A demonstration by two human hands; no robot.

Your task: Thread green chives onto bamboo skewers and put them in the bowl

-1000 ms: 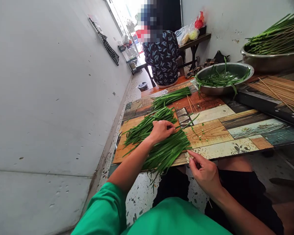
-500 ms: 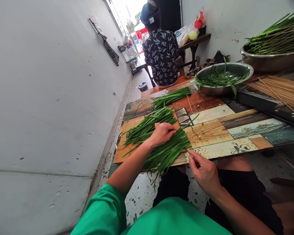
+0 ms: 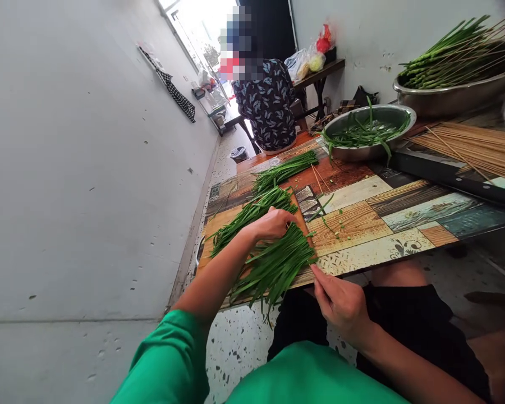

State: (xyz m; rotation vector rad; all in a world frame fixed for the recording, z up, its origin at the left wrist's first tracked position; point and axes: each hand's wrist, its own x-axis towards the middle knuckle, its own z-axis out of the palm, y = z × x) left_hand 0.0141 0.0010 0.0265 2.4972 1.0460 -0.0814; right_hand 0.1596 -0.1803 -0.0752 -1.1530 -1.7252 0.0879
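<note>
A flat row of green garlic chives lies across the near part of a wooden cutting board, with its leafy ends hanging over the table edge. My left hand reaches across it, fingers curled down at the row's far side, fingertips partly hidden. At the row's near corner, my right hand is closed in a pinch. Whatever sits between its thumb and forefinger is too small to make out. A second bunch of chives rests on the board just beyond my left hand.
Another chive bunch lies beyond the board, beside two thin sticks. To the right are a metal bowl of chive pieces, a black-handled knife, bamboo skewers and a basin of skewered greens. A person sits ahead.
The view has shifted slightly. My left hand has curled further down over the row's far edge, its fingertips now less visible. My right hand stays pinched at the near corner.
</note>
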